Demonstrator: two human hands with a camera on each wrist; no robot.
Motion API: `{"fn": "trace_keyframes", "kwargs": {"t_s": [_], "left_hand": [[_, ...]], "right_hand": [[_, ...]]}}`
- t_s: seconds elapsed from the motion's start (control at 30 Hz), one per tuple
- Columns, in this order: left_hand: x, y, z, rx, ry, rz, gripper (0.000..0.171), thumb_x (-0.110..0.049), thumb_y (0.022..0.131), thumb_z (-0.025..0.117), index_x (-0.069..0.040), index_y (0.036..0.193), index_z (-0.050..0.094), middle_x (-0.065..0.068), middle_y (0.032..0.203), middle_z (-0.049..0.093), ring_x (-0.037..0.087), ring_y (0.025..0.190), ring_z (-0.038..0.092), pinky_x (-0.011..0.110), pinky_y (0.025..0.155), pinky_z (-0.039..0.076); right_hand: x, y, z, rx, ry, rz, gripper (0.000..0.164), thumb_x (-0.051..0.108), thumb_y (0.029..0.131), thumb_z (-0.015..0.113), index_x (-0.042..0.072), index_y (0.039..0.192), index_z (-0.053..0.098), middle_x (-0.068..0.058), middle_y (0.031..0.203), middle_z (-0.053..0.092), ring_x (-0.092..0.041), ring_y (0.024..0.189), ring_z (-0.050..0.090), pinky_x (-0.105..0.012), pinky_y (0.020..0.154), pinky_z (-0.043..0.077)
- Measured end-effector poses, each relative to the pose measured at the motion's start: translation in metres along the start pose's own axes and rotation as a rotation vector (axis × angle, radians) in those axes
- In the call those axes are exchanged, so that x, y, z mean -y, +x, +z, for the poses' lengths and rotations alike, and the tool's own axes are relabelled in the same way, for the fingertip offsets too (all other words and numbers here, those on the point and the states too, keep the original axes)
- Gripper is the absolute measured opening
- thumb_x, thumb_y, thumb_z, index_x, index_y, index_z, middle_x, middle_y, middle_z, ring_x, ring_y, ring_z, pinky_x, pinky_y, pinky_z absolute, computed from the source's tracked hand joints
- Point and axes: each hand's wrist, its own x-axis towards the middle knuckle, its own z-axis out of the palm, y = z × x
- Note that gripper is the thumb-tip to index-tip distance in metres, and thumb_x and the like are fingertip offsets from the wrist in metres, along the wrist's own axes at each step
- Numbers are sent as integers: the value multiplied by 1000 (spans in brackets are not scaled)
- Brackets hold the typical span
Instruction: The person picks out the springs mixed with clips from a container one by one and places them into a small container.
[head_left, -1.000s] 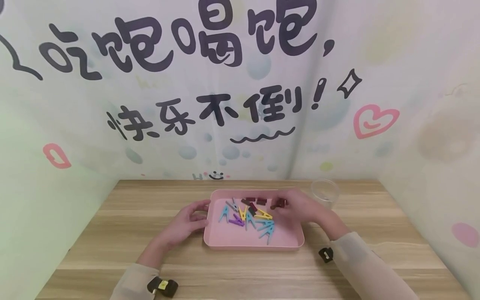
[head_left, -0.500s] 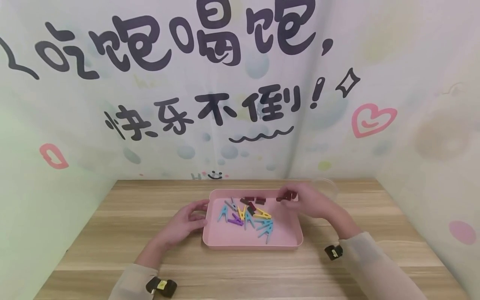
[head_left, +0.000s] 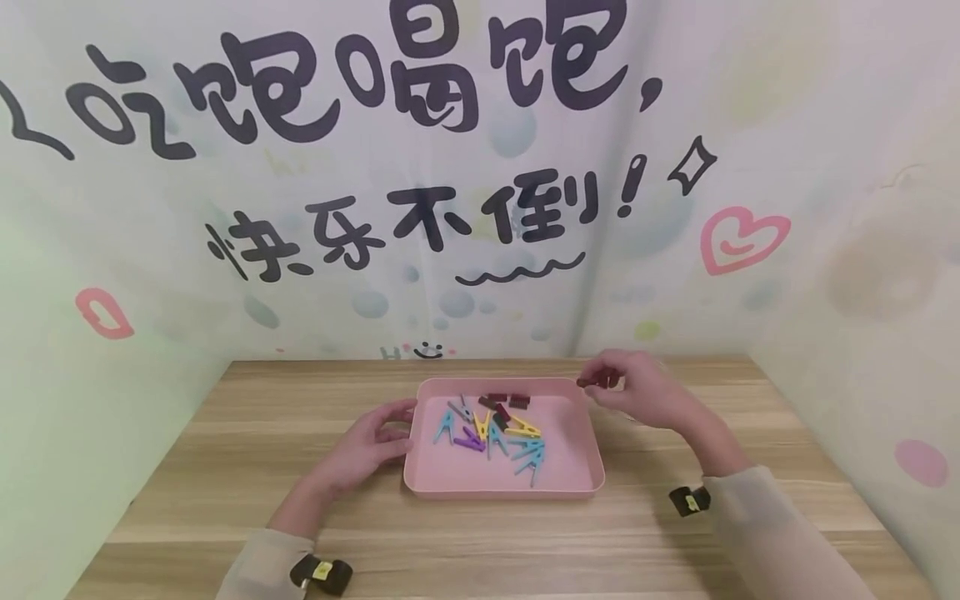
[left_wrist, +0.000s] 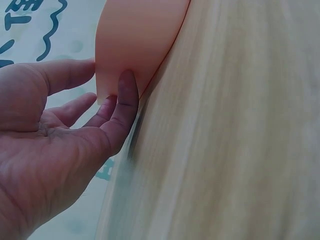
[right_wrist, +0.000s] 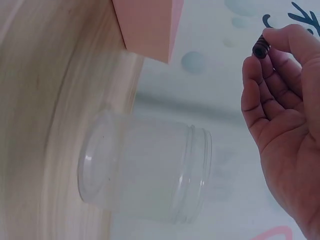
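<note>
A pink tray (head_left: pixel 468 477) stands on the table. My left hand (head_left: pixel 371 446) rests at its left end, thumb and fingertips (left_wrist: pixel 128 82) touching the outer wall. Between thumb and fingers, my right hand (head_left: pixel 641 392) pinches a small dark ribbed piece (right_wrist: pixel 260 47), held up past the tray's back right corner. Inside the tray lie yellow clothespins (head_left: pixel 523 427), several blue clothespins (head_left: pixel 531 458), a purple clothespin (head_left: pixel 470 441), a grey clothespin (head_left: pixel 462 409) and several dark red-brown pieces (head_left: pixel 519 402). A clear plastic jar (right_wrist: pixel 150 167) stands under the right hand, mostly hidden in the head view.
The wood-grain table (head_left: pixel 450 550) ends at a printed backdrop (head_left: pixel 420 300) close behind the tray. Light walls border it on both sides. A black wrist camera (head_left: pixel 322 573) sits at the left sleeve, another camera (head_left: pixel 688 500) at the right.
My right hand has lifted the dark piece out of the tray and carried it right and back, over the rim. The left hand stays at the tray's end.
</note>
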Motion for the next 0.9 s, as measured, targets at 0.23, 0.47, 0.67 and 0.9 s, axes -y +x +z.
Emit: {"fn": "trace_keyframes", "kwargs": {"t_s": [0.23, 0.47, 0.67, 0.9], "left_hand": [[2, 1, -1, 12, -16, 3, 67, -6, 104, 66, 2, 162, 34, 28, 154, 45, 43, 131, 60, 43, 102, 59], [5, 2, -2, 20, -26, 12, 67, -6, 104, 66, 3, 162, 34, 30, 154, 44, 43, 130, 60, 42, 102, 59], [5, 1, -1, 22, -23, 17, 67, -6, 104, 66, 3, 162, 34, 30, 154, 44, 44, 131, 59, 43, 102, 59], [5, 1, -1, 29, -14, 21, 67, -6, 104, 66, 3, 162, 34, 29, 154, 44, 44, 132, 59, 42, 103, 58]], "right_hand": [[-9, -7, -13, -51, 49, 3, 17, 2, 91, 80, 12, 105, 79, 8, 95, 73, -14, 83, 63, -29, 73, 58], [-19, -14, -25, -71, 22, 65, 13, 5, 94, 79, 11, 105, 79, 7, 93, 73, -15, 83, 63, -29, 73, 56], [-27, -19, -32, -103, 11, 110, 13, 6, 94, 80, 7, 107, 79, 5, 91, 72, -17, 82, 63, -27, 72, 55], [-38, -23, -37, -149, -24, 153, 12, 5, 94, 79, 7, 106, 79, 2, 90, 72, -18, 81, 63, -26, 69, 54]]}}
